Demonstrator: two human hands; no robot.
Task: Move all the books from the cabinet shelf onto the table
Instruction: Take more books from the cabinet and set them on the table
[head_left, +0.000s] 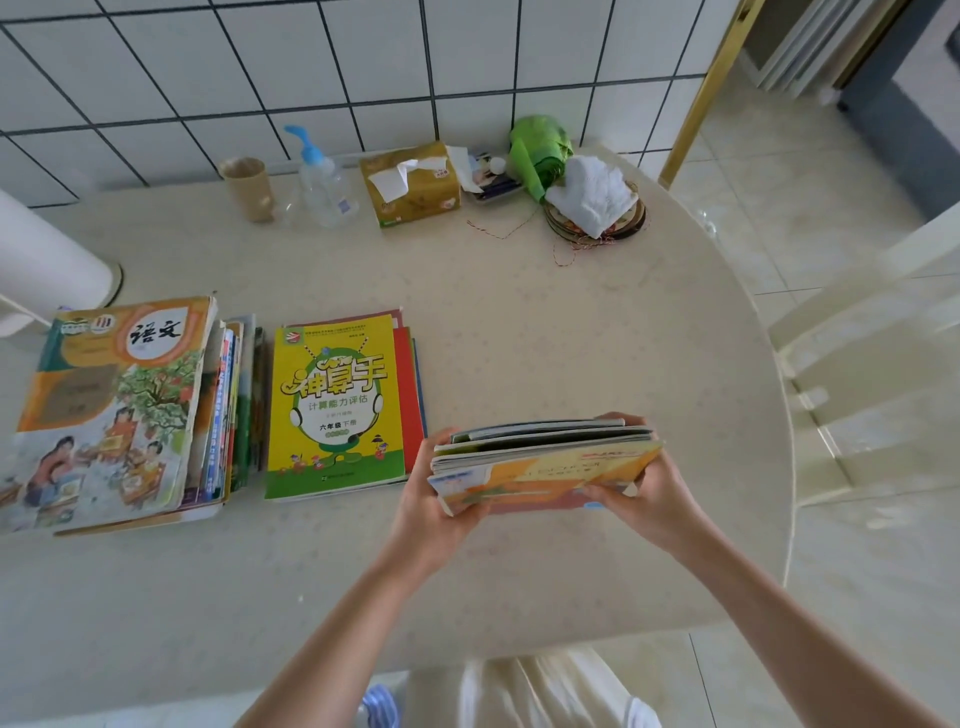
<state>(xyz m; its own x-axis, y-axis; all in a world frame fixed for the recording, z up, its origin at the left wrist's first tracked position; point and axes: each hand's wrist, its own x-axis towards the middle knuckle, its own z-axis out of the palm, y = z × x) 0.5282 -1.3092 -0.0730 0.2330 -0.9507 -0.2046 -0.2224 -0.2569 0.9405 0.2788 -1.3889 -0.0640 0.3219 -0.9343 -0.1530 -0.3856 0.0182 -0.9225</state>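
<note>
Head view: both hands' grip holds book stack (540, 467), seemingly above table (519, 322) edge.

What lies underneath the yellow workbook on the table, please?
Under the yellow workbook, red and blue book edges stick out at its right; their covers and exact number are hidden.

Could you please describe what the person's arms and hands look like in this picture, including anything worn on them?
Both forearms are bare as far as the frame shows: no sleeves, watch, bracelet or gloves. The left hand and right hand show no rings that I can make out. The fingers are slender, and the nails look short and unpainted, though they are small in this view.
</note>
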